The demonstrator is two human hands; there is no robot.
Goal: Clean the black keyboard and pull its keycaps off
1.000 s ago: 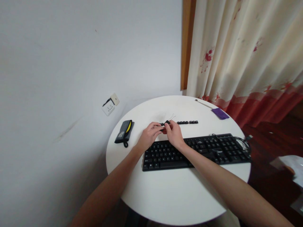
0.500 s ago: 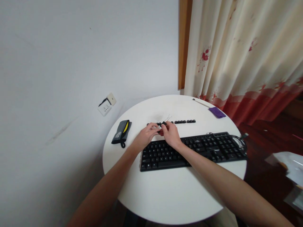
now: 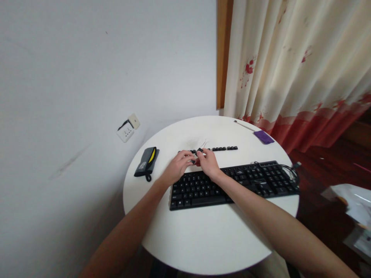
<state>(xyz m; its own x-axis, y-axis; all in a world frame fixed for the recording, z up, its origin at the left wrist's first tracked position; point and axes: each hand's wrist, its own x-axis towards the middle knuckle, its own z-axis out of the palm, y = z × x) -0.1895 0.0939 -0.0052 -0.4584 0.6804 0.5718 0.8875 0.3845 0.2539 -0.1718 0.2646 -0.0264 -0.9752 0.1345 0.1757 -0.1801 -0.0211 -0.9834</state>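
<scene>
My right hand (image 3: 209, 164) pinches a small black keycap (image 3: 199, 151) between thumb and fingers above the far edge of the black keyboard (image 3: 208, 200). Close beside it, my left hand (image 3: 177, 166) has its fingers curled together. A small dark piece shows at its fingertips, too small to make out. A row of loose black keycaps (image 3: 222, 148) lies on the table just beyond my hands, partly hidden by them. Near the row sits a thin wire tool (image 3: 204, 143). My right forearm crosses over the keyboard.
On the round white table (image 3: 208, 239), a grey pouch with a yellow item (image 3: 146, 162) lies left. A purple cloth (image 3: 263, 137) and a thin brush (image 3: 243, 125) are at the far right. The coiled cable (image 3: 291, 173) rests at the keyboard's right end. A wall stands behind.
The whole view has shifted slightly left. My hands stay together in the same place, and the keycap in my right hand shows a little more clearly.
</scene>
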